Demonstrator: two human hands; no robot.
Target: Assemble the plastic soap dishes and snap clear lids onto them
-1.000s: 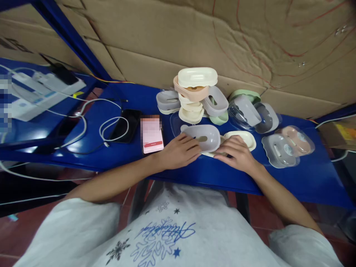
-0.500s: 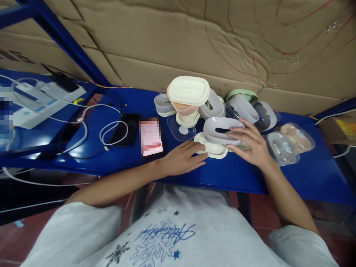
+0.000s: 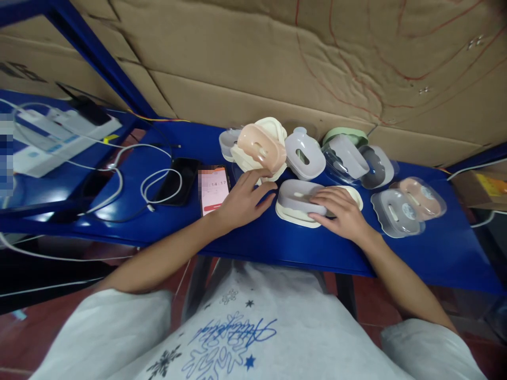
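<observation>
My right hand [image 3: 339,212] lies palm-down on a grey soap-dish insert [image 3: 295,196] seated in a cream tray [image 3: 293,216] on the blue shelf [image 3: 277,243]. My left hand [image 3: 242,200] reaches toward the toppled pile of trays, its spread fingers just under a tilted pink tray [image 3: 262,148] and cream trays [image 3: 273,129]. A grey insert [image 3: 304,154] leans just right of the pile.
A phone with a lit screen [image 3: 214,190] and a dark phone [image 3: 176,180] with a white cable [image 3: 156,182] lie left of my hands. Lidded grey [image 3: 396,214] and pink [image 3: 422,196] soap dishes sit at right. More trays [image 3: 352,150] stand behind, against a cardboard wall [image 3: 277,63].
The stack of trays has tipped over toward me. My right hand set the grey insert down into the cream tray. My left hand moved up toward the fallen pile.
</observation>
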